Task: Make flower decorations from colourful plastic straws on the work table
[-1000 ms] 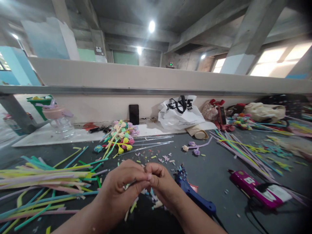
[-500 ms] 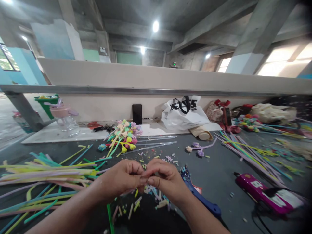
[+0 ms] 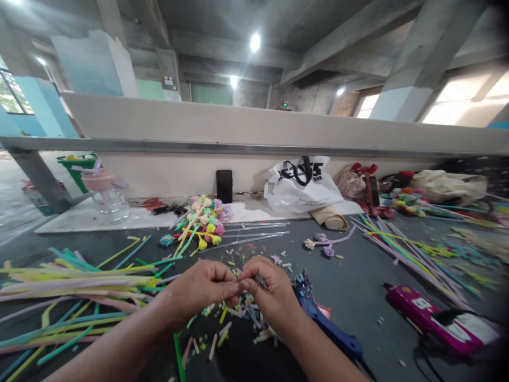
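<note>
Head view: the left hand (image 3: 201,289) and right hand (image 3: 267,289) meet fingertip to fingertip, both curled closed, pinching a small piece too hidden to identify, above the scraps (image 3: 226,318). Straws (image 3: 75,281) lie left, a blue glue gun (image 3: 326,326) right.

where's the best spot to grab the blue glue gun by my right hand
Probably the blue glue gun by its long bare body, reaching down from above on its right, open-table side. It lies flat, running diagonally; its nozzle end sits close beside the right hand and cut scraps, and its near end trails a cord.
</note>
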Demonstrator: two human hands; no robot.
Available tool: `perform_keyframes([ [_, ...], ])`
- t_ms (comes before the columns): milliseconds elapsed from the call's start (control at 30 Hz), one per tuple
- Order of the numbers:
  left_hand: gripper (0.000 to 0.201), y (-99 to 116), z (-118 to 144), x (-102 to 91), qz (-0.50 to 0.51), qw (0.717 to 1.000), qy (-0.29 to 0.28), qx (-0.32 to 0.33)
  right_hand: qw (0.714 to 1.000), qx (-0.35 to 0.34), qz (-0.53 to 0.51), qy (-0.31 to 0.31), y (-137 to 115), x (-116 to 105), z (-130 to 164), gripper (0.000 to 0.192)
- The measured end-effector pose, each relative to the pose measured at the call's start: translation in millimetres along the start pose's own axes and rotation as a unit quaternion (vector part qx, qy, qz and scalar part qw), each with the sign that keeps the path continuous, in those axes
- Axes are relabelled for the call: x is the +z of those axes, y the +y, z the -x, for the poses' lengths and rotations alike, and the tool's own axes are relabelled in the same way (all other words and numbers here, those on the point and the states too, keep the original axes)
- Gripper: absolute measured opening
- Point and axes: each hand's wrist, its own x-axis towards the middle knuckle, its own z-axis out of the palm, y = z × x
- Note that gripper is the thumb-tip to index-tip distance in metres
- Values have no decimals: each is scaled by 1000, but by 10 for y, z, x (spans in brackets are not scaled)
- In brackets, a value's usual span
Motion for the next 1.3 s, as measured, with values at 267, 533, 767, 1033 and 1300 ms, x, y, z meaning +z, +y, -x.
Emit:
perform_keyframes([
  [267,26,-19,-11,31,-42,999,35,-6,998,20,49,27,60,66,47,11],
  [533,26,-94,-1,20,-205,972,98,62,995,77,37,-55,31,-3,-57,4],
  [767,21,-116,33,70,-287,943,121,115,983,-38,164,-77,48,-27,-50,9],
  [1033,21,-235,-4,91,-334,919,143,152,952,-49,284,-101,-1,17,29,12],
  [1300,19,-175,-7,43,-348,920,115,138,962,-35,247,-107,58,64,43,12],
])
